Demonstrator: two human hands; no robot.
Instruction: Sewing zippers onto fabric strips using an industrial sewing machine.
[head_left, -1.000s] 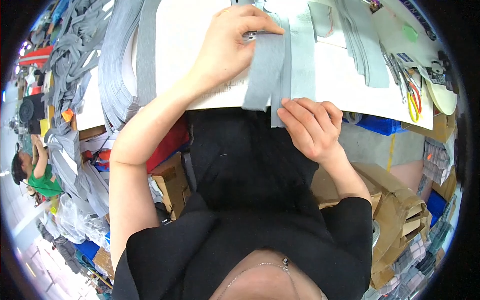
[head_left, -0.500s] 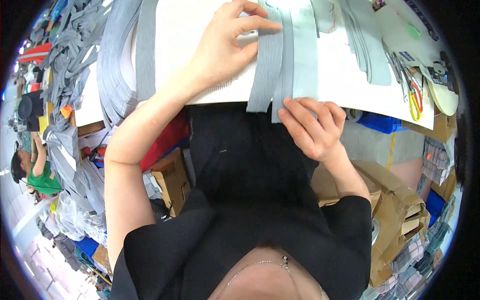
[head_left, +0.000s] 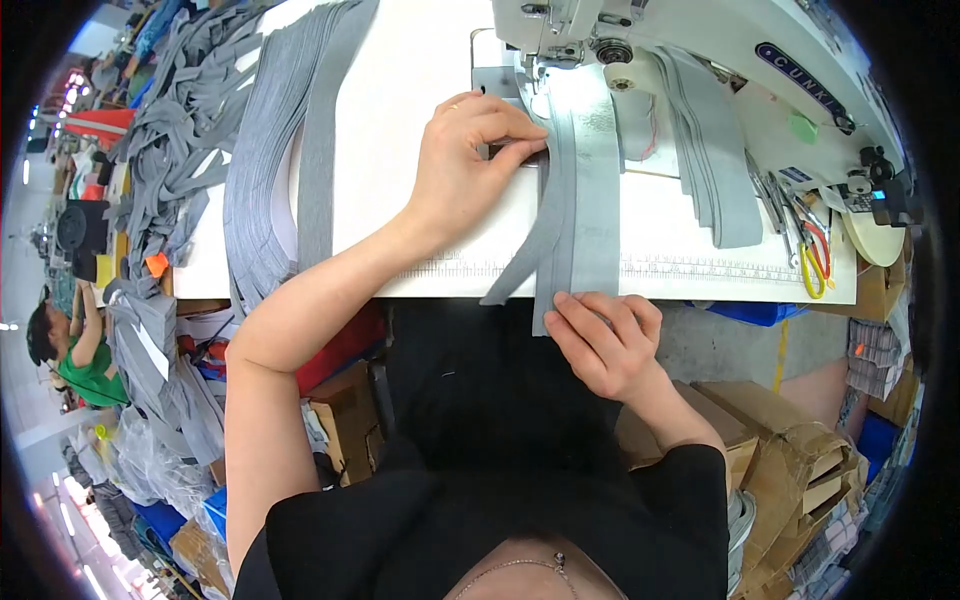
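Note:
A narrow grey fabric strip (head_left: 530, 250) runs toward me from under the needle of a white sewing machine (head_left: 690, 50), its free end curling left at the table edge. My left hand (head_left: 468, 165) pinches the strip's left edge between thumb and fingertips, just in front of the needle area. Under it and to its right lies a longer grey strip (head_left: 562, 240), beside a wide pale grey band (head_left: 597, 220). At the table's front edge my right hand (head_left: 608, 342) is closed on the lower end of the longer strip; its fingertips are partly hidden.
Bundled grey strips (head_left: 270, 150) hang over the table's left side. More pale strips (head_left: 715, 170) lie on the right, near yellow-handled scissors (head_left: 815, 270) and other tools. Cardboard boxes (head_left: 790, 440) stand low right. A person in green (head_left: 88, 360) works at far left.
The view has tilted up, bringing the sewing machine into sight. My left fingers, spread over the narrow strip before, now pinch its edge. That strip's free end has swung left.

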